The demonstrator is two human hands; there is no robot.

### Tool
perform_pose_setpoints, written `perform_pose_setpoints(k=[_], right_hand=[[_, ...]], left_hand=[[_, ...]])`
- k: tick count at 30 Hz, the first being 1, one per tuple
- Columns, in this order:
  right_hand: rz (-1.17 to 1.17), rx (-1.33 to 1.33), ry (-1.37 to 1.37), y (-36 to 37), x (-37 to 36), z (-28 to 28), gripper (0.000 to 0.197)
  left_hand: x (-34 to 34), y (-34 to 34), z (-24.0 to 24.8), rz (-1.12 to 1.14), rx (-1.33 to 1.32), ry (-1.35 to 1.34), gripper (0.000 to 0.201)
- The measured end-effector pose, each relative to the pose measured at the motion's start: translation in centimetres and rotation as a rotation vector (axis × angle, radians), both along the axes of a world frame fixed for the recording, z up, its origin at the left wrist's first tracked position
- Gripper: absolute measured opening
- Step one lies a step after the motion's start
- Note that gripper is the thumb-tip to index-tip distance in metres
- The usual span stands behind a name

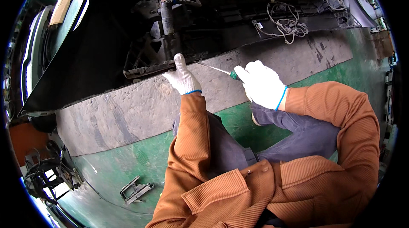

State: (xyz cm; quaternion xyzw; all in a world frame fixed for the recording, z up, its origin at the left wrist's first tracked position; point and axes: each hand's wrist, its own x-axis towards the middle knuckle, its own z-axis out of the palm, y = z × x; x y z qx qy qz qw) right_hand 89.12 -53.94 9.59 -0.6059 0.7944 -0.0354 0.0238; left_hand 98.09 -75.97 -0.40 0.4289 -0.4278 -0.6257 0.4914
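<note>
A large black car bumper [85,62] lies with its hollow inner side up in front of me. My left hand [184,78], in a white knit glove, is at its near edge; one digit lies up over the rim and the others are partly hidden at the edge, seeming to grip it. In my right hand [263,84], also gloved, is a screwdriver with a green handle [234,75]. Its thin metal shaft points left to the bumper's edge, just right of my left hand. The exact spot its tip touches is too dark to tell.
Under the bumper's near side lies a grey mat [110,121] on the green floor [102,172]. A dark cylindrical part [167,19] and a coiled wiring harness [289,25] sit inside the bumper. A small metal bracket [136,190] and dark parts [47,172] lie at lower left.
</note>
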Motion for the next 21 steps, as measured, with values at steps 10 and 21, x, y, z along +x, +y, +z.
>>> perform_pose_setpoints(k=[10, 21], right_hand=[[0.105, -0.093, 0.088, -1.7, -0.7, 0.5, 0.032], [0.114, 0.012, 0.083, -3.2, -0.8, 2.2, 0.026]], left_hand=[[-1.0, -0.7, -0.4, 0.02, 0.022, 0.074, 0.069], [-1.3, -0.2, 1.4, -0.076, -0.055, -0.112, 0.094]])
